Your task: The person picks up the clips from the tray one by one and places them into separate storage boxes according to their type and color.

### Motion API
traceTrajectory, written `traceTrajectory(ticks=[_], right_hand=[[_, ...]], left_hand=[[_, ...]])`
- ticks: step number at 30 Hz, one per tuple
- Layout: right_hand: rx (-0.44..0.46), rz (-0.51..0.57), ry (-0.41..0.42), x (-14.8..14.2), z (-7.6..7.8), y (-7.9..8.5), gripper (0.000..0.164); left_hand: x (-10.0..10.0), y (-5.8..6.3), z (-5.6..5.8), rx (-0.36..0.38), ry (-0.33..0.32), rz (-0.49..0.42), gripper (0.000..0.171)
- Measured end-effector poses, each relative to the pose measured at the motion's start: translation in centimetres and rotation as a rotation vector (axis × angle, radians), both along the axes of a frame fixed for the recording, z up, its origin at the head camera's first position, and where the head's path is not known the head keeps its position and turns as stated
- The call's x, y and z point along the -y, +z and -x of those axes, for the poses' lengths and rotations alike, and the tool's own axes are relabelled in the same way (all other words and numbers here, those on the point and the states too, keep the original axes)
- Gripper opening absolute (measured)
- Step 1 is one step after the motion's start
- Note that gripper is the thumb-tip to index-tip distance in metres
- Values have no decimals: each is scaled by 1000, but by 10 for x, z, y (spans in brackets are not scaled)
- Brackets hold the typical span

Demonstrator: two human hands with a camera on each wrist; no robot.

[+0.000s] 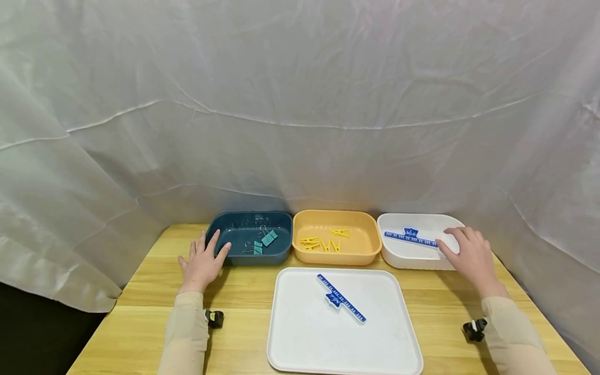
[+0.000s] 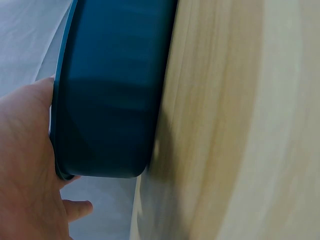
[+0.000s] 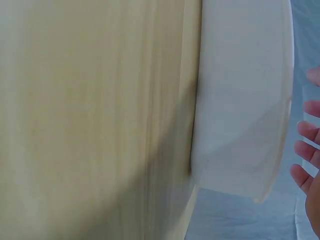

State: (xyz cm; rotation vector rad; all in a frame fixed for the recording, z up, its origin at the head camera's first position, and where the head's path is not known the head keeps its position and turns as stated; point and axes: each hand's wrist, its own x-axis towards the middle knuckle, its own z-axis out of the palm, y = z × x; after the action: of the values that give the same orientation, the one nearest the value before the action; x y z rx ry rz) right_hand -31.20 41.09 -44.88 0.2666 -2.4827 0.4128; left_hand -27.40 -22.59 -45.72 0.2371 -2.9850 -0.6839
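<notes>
My left hand (image 1: 201, 266), fingers spread, rests at the left rim of a dark teal bin (image 1: 248, 259). In the left wrist view the same bin (image 2: 110, 100) stands right beside that hand (image 2: 27, 165). Two teal binder clips (image 1: 269, 238) lie inside. Over the right end of a white bin (image 1: 417, 262) is my right hand (image 1: 472, 258), its fingers loosely bent and holding nothing. A long blue clip with a piano-key pattern (image 1: 403, 237) lies in that bin, one end close to my thumb. In the right wrist view the fingertips (image 3: 307, 130) appear beside the bin's rim.
Between those two bins stands a yellow bin (image 1: 337, 258) with several yellow clothespins (image 1: 340, 233). Nearer me, a white tray (image 1: 309, 338) bears another blue piano-key clip (image 1: 349, 306). The wooden table (image 1: 234, 344) ends at a grey curtain (image 1: 300, 156) behind the bins.
</notes>
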Motion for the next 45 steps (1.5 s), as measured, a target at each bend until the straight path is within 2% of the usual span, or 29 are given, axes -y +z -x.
traceTrajectory(ticks=[13,20,27,37,45], right_hand=[[-64,41,32,11,-23,5,35],[-135,65,74,20,-33,7,33],[-187,60,125,29,-42,6,35],[-159,58,150,41,-56,6,37],[-195,62,189,50,-62,5,38]], left_hand=[[0,-1,1,-3,12,54,84],[-2,2,-1,-4,6,54,84],[-1,0,0,-16,1,43,80],[0,-1,3,-10,-1,41,76],[0,-1,3,-6,-2,26,74]])
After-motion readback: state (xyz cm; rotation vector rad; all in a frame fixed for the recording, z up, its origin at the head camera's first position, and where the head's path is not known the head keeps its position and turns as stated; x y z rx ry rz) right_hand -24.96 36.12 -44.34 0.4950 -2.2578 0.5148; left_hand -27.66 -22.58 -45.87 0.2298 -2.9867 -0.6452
